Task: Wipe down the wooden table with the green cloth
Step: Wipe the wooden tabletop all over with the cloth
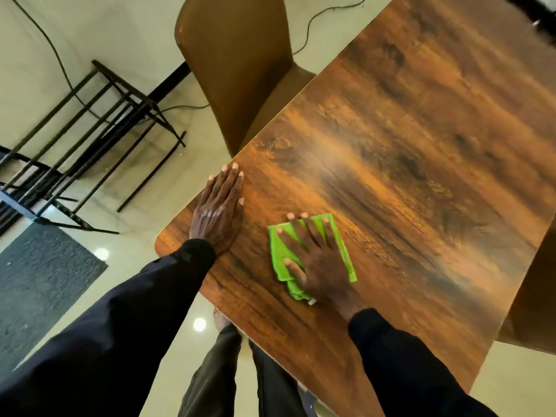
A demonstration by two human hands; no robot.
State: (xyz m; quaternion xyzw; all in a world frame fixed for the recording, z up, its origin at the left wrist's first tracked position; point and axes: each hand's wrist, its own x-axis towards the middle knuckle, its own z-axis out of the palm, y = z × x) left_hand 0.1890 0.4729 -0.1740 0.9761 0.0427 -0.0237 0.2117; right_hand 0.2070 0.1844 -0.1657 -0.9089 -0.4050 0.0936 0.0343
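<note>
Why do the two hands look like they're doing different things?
The right hand presses on the green cloth, while the left hand lies bare on the wooden table. The right hand's fingers are spread; the left hand's are close together, near the table's edge. Both lie flat, palms down, with dark sleeves.

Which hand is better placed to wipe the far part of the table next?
Probably the right hand: it lies flat on the green cloth, fingers spread, with bare wooden table ahead. The left hand rests flat near the table's edge, holding nothing.
</note>
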